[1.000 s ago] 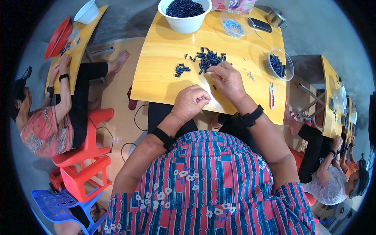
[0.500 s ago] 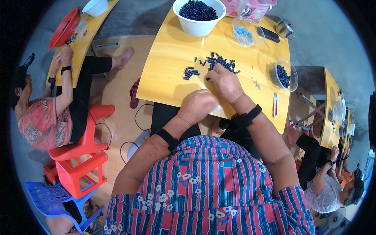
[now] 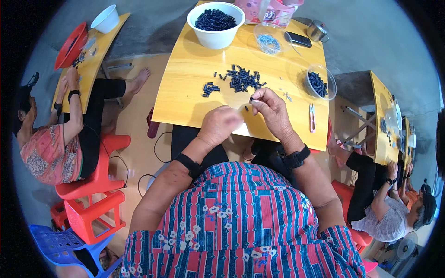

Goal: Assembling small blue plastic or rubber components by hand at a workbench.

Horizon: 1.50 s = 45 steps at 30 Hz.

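My right hand [image 3: 272,110] is over the near part of the yellow table, its thumb and forefinger pinched on a small black cylindrical piece [image 3: 251,100]. My left hand [image 3: 217,126] is closed beside it at the near edge. Its fingertips are smeared by motion, and what they hold, if anything, is hidden. One loose black piece [image 3: 246,109] lies on the table between my hands. Just beyond them is a loose pile of black pieces [image 3: 243,78], with a smaller cluster of black pieces [image 3: 211,89] to its left.
A white tub [image 3: 216,38] heaped with black pieces stands at the back. To the right are a clear bowl of black pieces [image 3: 318,84], red-handled snips [image 3: 312,121], a clear tub of bluish bits [image 3: 269,44], a black phone [image 3: 298,40] and a metal mug [image 3: 318,31]. People work at side tables.
My right hand has drawn back from the pile toward me, now with a small black piece pinched in its fingers. My left hand stays closed near the edge. The whole view has shifted slightly.
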Available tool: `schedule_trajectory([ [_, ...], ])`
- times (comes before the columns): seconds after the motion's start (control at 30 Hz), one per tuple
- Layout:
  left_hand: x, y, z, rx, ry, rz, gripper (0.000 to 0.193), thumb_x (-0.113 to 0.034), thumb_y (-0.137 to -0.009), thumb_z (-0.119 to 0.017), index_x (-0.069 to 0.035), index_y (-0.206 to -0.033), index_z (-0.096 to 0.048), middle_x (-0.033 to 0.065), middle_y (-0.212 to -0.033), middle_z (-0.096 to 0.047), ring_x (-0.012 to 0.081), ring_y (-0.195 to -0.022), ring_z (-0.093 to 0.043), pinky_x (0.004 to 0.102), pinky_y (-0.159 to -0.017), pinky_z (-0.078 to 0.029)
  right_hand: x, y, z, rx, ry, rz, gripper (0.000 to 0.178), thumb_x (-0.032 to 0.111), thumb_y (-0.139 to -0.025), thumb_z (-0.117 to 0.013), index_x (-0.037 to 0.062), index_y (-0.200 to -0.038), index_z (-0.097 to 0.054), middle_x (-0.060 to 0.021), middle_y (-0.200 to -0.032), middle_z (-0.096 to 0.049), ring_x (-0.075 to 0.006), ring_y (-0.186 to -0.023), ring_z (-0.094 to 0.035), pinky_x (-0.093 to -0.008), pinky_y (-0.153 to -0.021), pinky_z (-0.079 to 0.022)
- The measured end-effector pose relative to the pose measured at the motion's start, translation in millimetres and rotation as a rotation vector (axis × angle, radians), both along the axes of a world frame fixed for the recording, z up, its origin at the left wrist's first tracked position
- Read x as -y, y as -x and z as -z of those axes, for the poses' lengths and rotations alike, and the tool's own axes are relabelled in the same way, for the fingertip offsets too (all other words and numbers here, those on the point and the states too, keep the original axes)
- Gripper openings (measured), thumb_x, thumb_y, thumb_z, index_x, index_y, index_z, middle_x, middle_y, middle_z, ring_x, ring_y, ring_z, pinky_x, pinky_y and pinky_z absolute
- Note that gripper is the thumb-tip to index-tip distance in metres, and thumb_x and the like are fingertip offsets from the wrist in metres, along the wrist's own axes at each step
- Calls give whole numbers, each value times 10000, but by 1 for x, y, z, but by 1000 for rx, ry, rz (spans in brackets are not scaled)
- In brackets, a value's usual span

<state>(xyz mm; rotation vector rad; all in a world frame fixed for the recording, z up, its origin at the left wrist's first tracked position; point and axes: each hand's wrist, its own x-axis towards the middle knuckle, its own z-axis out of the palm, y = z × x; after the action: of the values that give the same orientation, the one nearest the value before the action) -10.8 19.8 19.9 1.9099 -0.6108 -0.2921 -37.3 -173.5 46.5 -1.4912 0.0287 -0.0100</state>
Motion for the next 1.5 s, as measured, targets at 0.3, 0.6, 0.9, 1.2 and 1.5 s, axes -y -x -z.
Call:
schedule_trajectory([
  [0.3, 11, 14, -7, -271, 441, -144, 199, 7, -835, -701, 28, -1030, -667, 68, -930, -698, 88, -819, -646, 225, -738, -530, -15, 25, 13, -59, -83, 17, 45, -6, -920, -580, -11, -963, -591, -22, -854, -616, -79, -708, -571, -220, -665, -486],
  [0.6, 6, 17, -6, -192, 314, -190, 102, -16, -839, -712, 15, -936, -709, 17, -863, -695, 56, -772, -609, 207, -704, -502, -20, 26, 17, -106, -201, 18, 22, 3, -916, -598, -1, -921, -620, -39, -818, -636, -91, -662, -598, -230, -633, -511],
  [0.9, 7, 3, -11, 5, 140, -120, 60, -37, -835, -693, -10, -856, -644, -9, -785, -634, 46, -692, -560, 211, -646, -477, 26, 35, 38, -20, 429, 292, 33, 25, -837, -679, -3, -851, -667, -5, -755, -643, -72, -653, -576, -227, -610, -488],
  [1.2, 5, -4, 4, 22, 55, -90, 80, -49, -825, -675, -12, -840, -606, 6, -757, -580, 66, -657, -521, 216, -618, -453, 93, 37, 32, 38, 909, 612, 97, 103, -793, -626, 17, -791, -669, -172, -843, -633, -358, -795, -612, -427, -738, -497],
  [1.5, 5, -6, 4, 14, 36, -102, 85, -41, -818, -686, -11, -850, -613, 10, -769, -576, 70, -663, -525, 215, -617, -453, 93, 27, 31, 74, 1067, 545, 123, 121, -826, -582, 57, -797, -683, -172, -826, -610, -372, -781, -608, -445, -725, -503],
])
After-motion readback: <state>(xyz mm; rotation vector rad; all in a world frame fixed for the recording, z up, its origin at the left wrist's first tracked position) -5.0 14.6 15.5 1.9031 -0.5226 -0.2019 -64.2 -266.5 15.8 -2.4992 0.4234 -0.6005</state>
